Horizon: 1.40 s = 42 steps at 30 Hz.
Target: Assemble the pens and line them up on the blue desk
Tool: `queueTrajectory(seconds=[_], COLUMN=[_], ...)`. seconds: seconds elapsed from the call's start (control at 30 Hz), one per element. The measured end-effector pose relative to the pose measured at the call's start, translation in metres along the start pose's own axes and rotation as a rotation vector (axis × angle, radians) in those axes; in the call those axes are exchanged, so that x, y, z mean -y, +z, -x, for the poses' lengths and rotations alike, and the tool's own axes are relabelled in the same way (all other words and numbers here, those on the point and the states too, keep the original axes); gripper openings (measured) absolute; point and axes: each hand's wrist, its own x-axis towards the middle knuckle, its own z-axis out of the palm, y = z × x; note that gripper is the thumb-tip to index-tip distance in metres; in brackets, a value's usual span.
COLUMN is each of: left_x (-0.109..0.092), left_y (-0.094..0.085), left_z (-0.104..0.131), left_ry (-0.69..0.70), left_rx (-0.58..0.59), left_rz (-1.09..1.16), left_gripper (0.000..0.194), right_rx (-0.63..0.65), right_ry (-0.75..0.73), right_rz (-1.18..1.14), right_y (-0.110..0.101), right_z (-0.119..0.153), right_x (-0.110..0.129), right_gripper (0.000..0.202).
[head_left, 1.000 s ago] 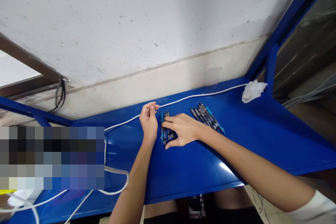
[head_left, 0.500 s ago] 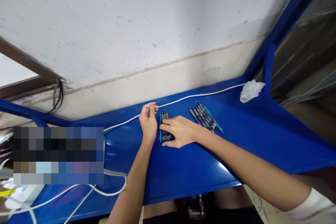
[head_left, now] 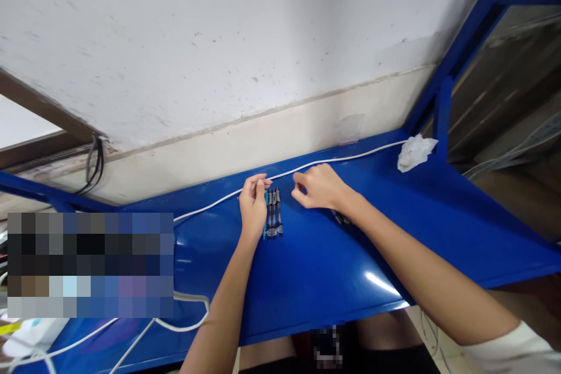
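My left hand (head_left: pixel 253 204) rests on its edge on the blue table, fingers loosely bent and apart, with no object visible in it. Its thumb side lies against a row of several pens (head_left: pixel 274 212), dark with clear barrels, a light-blue one nearest the hand. To the right, my right hand (head_left: pixel 322 187) hovers with curled fingers and a small gap between thumb and forefinger; I see nothing in it. Below its wrist, part of a second group of pens (head_left: pixel 340 217) shows. The hand and forearm hide the rest of that group.
A white cable (head_left: pixel 324 160) runs along the back of the blue table (head_left: pixel 315 280), below the wall. Crumpled white tissue (head_left: pixel 415 153) lies at the far right. More white cord (head_left: pixel 188 327) loops at left, beside a blurred-out patch. Blue metal posts (head_left: pixel 442 117) frame the right.
My right hand has lifted off the left row of pens and moved right and back, over the second group. My left hand has stayed by the row, whose pens are now uncovered.
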Motion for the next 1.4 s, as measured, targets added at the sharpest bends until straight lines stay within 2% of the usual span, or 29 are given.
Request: queueTrajectory(seconds=[0.1,0.2,0.37,0.63,0.93,1.1,1.3,1.4], left_x=[0.0,-0.001,-0.004,-0.006,-0.01,-0.01,-0.01,-0.01], left_y=[0.005,0.008,0.008,0.005,0.006,0.006,0.005,0.005], left_z=[0.003,0.005,0.006,0.005,0.004,0.004,0.004,0.003], left_ry=[0.007,0.009,-0.001,0.039,0.05,0.033,0.033,0.032], left_rx=[0.008,0.02,0.014,-0.072,-0.084,-0.098,-0.093,-0.094], left_rz=[-0.011,-0.01,0.007,-0.014,0.015,0.036,0.054,0.059], left_gripper=[0.032,0.032,0.032,0.033,0.029,0.028,0.027,0.027], right_rx=[0.097,0.178,0.205,0.206,0.147,0.104,0.069,0.059], right_ry=[0.091,0.106,0.111,0.138,0.038,0.058,-0.038,-0.056], right_rz=[0.095,0.123,0.118,0.16,0.063,0.066,-0.127,-0.136], right_y=[-0.008,-0.006,-0.003,-0.004,-0.006,-0.009,-0.003,-0.001], right_z=[-0.002,-0.002,-0.002,-0.002,-0.003,-0.002,0.0,0.0], right_x=[-0.014,-0.017,-0.015,-0.02,-0.012,-0.015,-0.009,-0.004], right_gripper=[0.032,0.032,0.033,0.032,0.021,0.018,0.015,0.018])
